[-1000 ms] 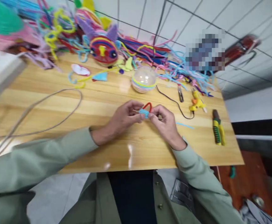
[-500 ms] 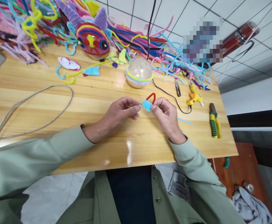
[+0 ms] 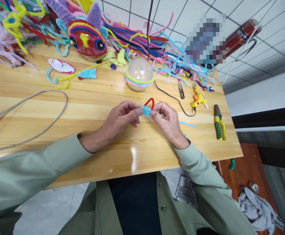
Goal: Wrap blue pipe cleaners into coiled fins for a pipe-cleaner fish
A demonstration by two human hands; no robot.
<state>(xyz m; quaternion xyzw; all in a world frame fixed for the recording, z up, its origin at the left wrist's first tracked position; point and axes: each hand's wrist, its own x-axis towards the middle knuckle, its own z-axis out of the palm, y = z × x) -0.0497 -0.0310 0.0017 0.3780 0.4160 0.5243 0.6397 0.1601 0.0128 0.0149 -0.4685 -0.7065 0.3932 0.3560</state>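
Observation:
A small light-blue pipe-cleaner piece (image 3: pixel 146 111) with a red stem curving up from it is held over the wooden table (image 3: pixel 103 160). My left hand (image 3: pixel 122 118) pinches its left edge between thumb and fingers. On the right edge, my right hand (image 3: pixel 165 118) grips it the same way. Just beyond the hands sits a clear ball (image 3: pixel 140 74) with yellow, blue and pink bands around it. Another blue piece (image 3: pixel 87 73) with a red tip lies further left.
Pipe cleaners (image 3: pixel 137 42) pile along the back beside a decorated red ball (image 3: pixel 87 40). Small snips (image 3: pixel 181 90), a yellow glue gun (image 3: pixel 198 98) and pliers (image 3: pixel 219 123) lie at right. A looped cable (image 3: pixel 34 94) lies at left.
My left hand has closed onto the blue piece's left edge, where a small gap showed before. The whole view has shifted slightly.

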